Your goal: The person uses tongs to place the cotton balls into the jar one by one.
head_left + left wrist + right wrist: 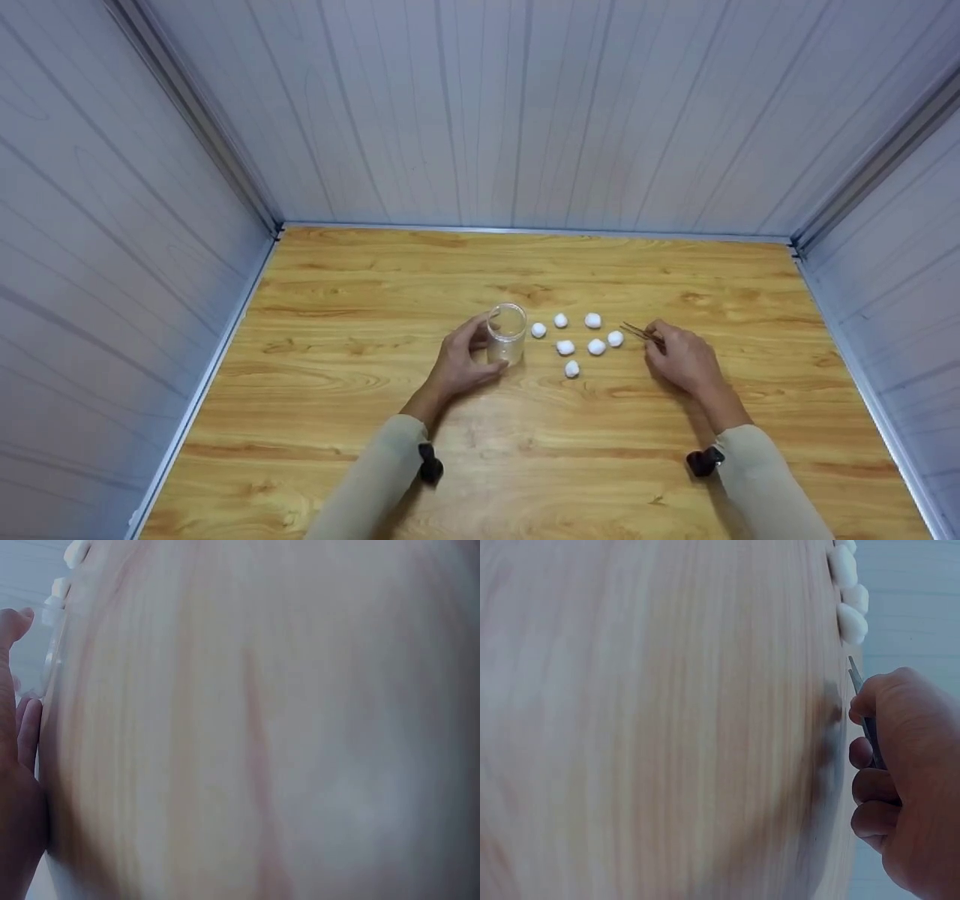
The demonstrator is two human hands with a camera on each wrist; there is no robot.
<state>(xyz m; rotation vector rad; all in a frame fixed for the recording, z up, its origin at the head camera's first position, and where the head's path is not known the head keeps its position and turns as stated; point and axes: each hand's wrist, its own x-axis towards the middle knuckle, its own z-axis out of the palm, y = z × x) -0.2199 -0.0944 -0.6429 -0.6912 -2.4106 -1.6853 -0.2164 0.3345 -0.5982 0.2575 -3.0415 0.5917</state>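
Note:
A clear, see-through cup stands upright on the wooden table, its round mouth facing up. My left hand holds it from the left, thumb at the near side and fingers behind. To the cup's right lie several white cotton balls in a loose group. Slim metal tweezers are pinched in my right hand, their tips pointing left, close to the rightmost ball but apart from it. The right wrist view shows the tweezer tips with nothing between them, just short of a cotton ball.
The wood-grain tabletop meets a pale panel wall at the back. More panels rise along the left and right edges. Dark wrist cameras sit on both sleeves.

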